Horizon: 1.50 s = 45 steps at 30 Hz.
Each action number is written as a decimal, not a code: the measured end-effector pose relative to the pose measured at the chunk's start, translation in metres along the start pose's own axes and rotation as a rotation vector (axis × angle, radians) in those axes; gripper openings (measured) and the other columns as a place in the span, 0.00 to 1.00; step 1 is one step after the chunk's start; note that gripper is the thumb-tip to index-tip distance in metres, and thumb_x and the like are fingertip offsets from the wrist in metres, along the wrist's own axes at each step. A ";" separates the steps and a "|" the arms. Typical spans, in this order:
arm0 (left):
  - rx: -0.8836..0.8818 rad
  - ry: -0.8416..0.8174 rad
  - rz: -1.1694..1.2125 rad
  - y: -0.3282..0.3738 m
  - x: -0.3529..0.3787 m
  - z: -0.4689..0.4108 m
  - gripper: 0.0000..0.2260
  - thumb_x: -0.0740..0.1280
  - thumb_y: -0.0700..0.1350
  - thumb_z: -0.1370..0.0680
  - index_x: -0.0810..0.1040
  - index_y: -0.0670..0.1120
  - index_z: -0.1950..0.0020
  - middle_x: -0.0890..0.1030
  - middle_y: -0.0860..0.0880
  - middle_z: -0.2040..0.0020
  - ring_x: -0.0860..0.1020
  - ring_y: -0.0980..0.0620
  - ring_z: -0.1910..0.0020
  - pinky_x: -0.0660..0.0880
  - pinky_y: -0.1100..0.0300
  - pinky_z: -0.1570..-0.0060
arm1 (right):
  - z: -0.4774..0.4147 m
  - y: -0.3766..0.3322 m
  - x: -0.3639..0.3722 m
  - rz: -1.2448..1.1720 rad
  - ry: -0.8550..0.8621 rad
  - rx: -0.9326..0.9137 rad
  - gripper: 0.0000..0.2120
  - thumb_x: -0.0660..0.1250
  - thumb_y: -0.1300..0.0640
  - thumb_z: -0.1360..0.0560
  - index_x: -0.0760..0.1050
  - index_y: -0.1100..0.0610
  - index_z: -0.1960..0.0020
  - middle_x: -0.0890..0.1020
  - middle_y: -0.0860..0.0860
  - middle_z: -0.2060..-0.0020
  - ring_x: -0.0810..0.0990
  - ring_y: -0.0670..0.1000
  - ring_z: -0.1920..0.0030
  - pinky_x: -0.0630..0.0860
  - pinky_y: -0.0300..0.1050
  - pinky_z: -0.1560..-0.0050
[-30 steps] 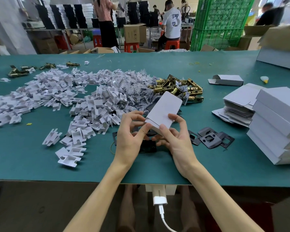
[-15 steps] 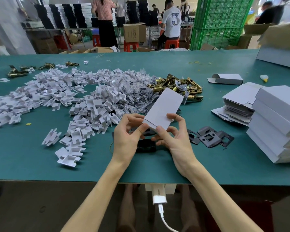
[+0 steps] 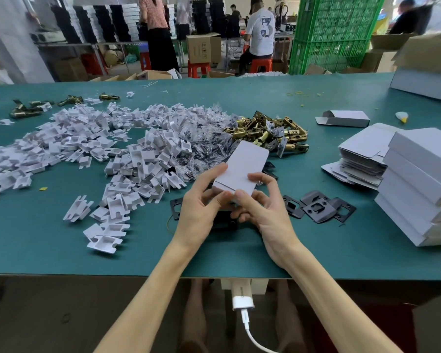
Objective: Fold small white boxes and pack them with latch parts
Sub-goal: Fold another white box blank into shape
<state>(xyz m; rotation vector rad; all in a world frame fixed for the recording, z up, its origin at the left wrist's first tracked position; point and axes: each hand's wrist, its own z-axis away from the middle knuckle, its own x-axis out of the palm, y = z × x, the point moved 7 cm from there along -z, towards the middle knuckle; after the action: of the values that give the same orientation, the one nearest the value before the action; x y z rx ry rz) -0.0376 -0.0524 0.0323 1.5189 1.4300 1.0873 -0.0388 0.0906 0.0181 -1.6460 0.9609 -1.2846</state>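
The left hand (image 3: 200,215) and right hand (image 3: 264,215) pinch the near end of the small white box (image 3: 243,165), held above the worktop (image 3: 61,250). Its long axis points away, toward the brass latch bolts (image 3: 267,132); both hands are equally near.

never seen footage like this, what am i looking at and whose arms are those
No machine here: a person wears a camera on the head, so the one picture looks forward and down at their own arms. The left hand and right hand both hold a small white box above a green table. On the table lie a heap of small white inserts, a pile of brass latches, some dark metal plates, a stack of flat unfolded boxes and, far right, a stack of closed boxes.
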 end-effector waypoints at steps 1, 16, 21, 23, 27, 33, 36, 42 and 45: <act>0.000 0.015 0.001 0.000 -0.002 -0.001 0.20 0.71 0.37 0.21 0.77 0.46 0.29 0.81 0.40 0.35 0.85 0.43 0.49 0.83 0.57 0.51 | 0.000 0.000 0.000 0.001 -0.002 -0.001 0.26 0.77 0.48 0.30 0.72 0.50 0.37 0.81 0.61 0.53 0.82 0.56 0.64 0.78 0.45 0.61; 0.099 0.082 -0.103 0.005 -0.010 -0.003 0.12 0.72 0.43 0.22 0.81 0.39 0.41 0.82 0.48 0.37 0.83 0.47 0.41 0.81 0.53 0.44 | 0.000 -0.005 0.001 0.029 0.003 -0.022 0.22 0.73 0.47 0.27 0.73 0.51 0.36 0.83 0.62 0.52 0.84 0.57 0.62 0.78 0.47 0.58; 0.111 0.067 -0.128 0.006 -0.011 -0.002 0.13 0.66 0.46 0.18 0.81 0.38 0.41 0.83 0.45 0.38 0.78 0.47 0.32 0.76 0.35 0.36 | 0.000 -0.004 -0.001 0.030 0.023 -0.028 0.21 0.73 0.47 0.27 0.74 0.51 0.37 0.83 0.56 0.55 0.84 0.56 0.62 0.79 0.45 0.59; 0.110 0.082 -0.136 0.006 -0.011 -0.002 0.12 0.67 0.45 0.18 0.82 0.38 0.42 0.83 0.45 0.38 0.79 0.48 0.33 0.77 0.37 0.36 | 0.000 -0.003 -0.001 0.029 0.016 -0.025 0.21 0.73 0.47 0.27 0.74 0.51 0.37 0.83 0.55 0.55 0.84 0.57 0.62 0.79 0.44 0.59; 0.111 0.127 -0.142 0.005 -0.015 -0.002 0.07 0.68 0.42 0.18 0.83 0.40 0.46 0.85 0.49 0.41 0.81 0.53 0.37 0.79 0.49 0.39 | 0.000 -0.002 0.002 0.053 -0.006 -0.038 0.20 0.73 0.50 0.26 0.73 0.52 0.36 0.82 0.49 0.59 0.84 0.57 0.63 0.77 0.45 0.59; 0.109 0.098 -0.125 0.005 -0.012 -0.001 0.08 0.70 0.43 0.20 0.81 0.40 0.45 0.84 0.50 0.41 0.82 0.51 0.39 0.80 0.51 0.43 | 0.000 -0.003 0.002 0.064 -0.003 -0.047 0.20 0.72 0.51 0.26 0.72 0.54 0.36 0.82 0.53 0.58 0.84 0.57 0.63 0.77 0.47 0.59; 0.096 0.096 -0.102 0.005 -0.010 -0.001 0.10 0.73 0.43 0.23 0.80 0.39 0.46 0.84 0.51 0.42 0.84 0.54 0.45 0.80 0.58 0.46 | 0.001 -0.003 0.001 0.065 -0.001 -0.053 0.20 0.72 0.51 0.26 0.73 0.54 0.37 0.82 0.55 0.57 0.84 0.57 0.64 0.77 0.46 0.59; 0.111 0.128 -0.104 0.007 -0.014 -0.002 0.11 0.72 0.44 0.24 0.82 0.38 0.48 0.85 0.50 0.44 0.83 0.57 0.42 0.80 0.58 0.45 | -0.001 0.000 0.002 0.046 -0.018 -0.036 0.24 0.71 0.46 0.25 0.71 0.48 0.31 0.84 0.61 0.51 0.85 0.57 0.61 0.79 0.45 0.59; 0.091 0.104 -0.169 0.005 -0.013 -0.002 0.09 0.69 0.45 0.19 0.83 0.40 0.46 0.84 0.51 0.39 0.81 0.52 0.36 0.79 0.43 0.38 | -0.004 0.003 -0.002 0.005 0.014 -0.006 0.35 0.72 0.46 0.25 0.61 0.43 0.22 0.85 0.58 0.50 0.85 0.58 0.60 0.81 0.43 0.59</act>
<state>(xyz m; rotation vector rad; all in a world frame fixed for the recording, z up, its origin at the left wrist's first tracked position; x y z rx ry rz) -0.0384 -0.0653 0.0366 1.3926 1.6673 1.0232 -0.0435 0.0909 0.0148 -1.6402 0.9773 -1.2923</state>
